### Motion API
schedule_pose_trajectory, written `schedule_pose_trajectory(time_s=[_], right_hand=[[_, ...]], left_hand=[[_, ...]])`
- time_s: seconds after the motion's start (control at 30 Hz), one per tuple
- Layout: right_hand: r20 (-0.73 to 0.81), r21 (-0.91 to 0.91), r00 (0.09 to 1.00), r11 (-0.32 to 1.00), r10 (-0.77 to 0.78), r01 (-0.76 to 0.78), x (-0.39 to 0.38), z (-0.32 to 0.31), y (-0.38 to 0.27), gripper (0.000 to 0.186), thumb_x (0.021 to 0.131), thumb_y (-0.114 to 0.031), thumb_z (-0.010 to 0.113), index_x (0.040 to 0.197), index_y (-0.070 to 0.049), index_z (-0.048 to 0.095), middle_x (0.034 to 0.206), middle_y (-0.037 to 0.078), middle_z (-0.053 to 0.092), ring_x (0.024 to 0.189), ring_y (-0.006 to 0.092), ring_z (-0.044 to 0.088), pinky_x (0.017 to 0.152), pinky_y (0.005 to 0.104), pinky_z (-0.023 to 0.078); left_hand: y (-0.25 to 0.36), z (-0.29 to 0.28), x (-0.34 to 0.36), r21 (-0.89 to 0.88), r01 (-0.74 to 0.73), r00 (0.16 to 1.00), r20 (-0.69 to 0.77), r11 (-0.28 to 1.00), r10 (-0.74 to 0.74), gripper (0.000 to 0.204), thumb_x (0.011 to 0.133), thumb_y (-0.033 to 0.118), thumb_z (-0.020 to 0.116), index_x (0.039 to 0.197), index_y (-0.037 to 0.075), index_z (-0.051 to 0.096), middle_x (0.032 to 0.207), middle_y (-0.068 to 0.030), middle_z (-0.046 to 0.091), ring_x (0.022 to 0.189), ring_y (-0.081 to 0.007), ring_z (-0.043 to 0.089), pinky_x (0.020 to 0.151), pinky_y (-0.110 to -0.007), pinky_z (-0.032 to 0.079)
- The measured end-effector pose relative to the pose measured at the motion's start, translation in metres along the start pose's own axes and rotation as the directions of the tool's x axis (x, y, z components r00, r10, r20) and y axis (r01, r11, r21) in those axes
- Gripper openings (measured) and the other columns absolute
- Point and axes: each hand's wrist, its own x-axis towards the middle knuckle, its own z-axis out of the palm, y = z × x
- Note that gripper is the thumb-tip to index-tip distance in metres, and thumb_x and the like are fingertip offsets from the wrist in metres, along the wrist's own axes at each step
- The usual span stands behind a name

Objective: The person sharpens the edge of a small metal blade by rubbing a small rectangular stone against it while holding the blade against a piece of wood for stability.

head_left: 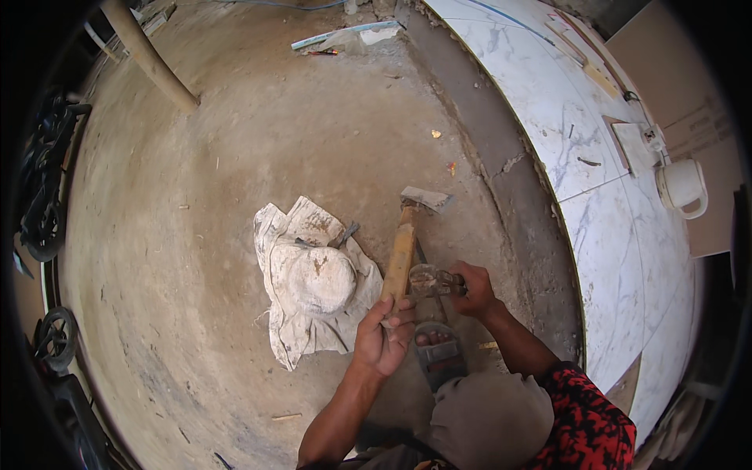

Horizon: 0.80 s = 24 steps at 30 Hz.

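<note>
My left hand (384,341) grips a yellowish wooden bar (401,258), whose far end carries a flat grey metal blade (427,199) just above the concrete floor. My right hand (474,290) is closed on a worn metal tool (431,282), held against or very near the bar's right side; its exact kind is unclear. Below them is my sandalled foot (435,352). Left of the bar, a crumpled off-white sack (317,282) with dirty stains and a rounded bulge lies on the floor (172,258).
A wooden post (157,63) stands upper left, dark wheeled objects (51,211) line the left edge, and a pale pipe (337,35) lies farther ahead. Along the right runs a marble-tiled raised surface (595,258) with a white jug (681,188), timber pieces (599,78) and a board (666,70).
</note>
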Motion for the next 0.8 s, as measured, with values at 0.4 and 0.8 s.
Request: schedule_pose_trajectory(time_s=[0.4, 0.8], right_hand=[[0.156, -0.126, 0.948, 0.957, 0.278, -0.26, 0.019, 0.017, 0.044, 0.031, 0.082, -0.02, 0.063, 0.105, 0.001, 0.06, 0.079, 0.025, 0.062, 0.071, 0.0404, 0.062, 0.065, 0.0435, 0.047], [-0.165, 0.073, 0.87, 0.886, 0.464, -0.459, -0.006, 0.009, 0.058, 0.03, 0.083, -0.023, 0.066, 0.097, 0.003, 0.06, 0.07, 0.017, 0.06, 0.066, 0.0242, 0.06, 0.065, 0.037, 0.047]], left_hand=[[0.002, -0.005, -0.01, -0.157, 0.089, 0.992, 0.102, 0.984, -0.073, 0.019, 0.098, 0.014, 0.046, 0.098, -0.004, 0.043, 0.09, -0.0073, 0.043, 0.069, -0.0102, 0.044, 0.048, -0.021, 0.04], [0.004, 0.031, -0.02, 0.577, -0.147, 0.965, 0.262, 0.804, -0.012, 0.054, 0.096, 0.034, 0.057, 0.139, 0.012, 0.034, 0.09, -0.0071, 0.049, 0.063, -0.0094, 0.045, 0.049, -0.02, 0.038]])
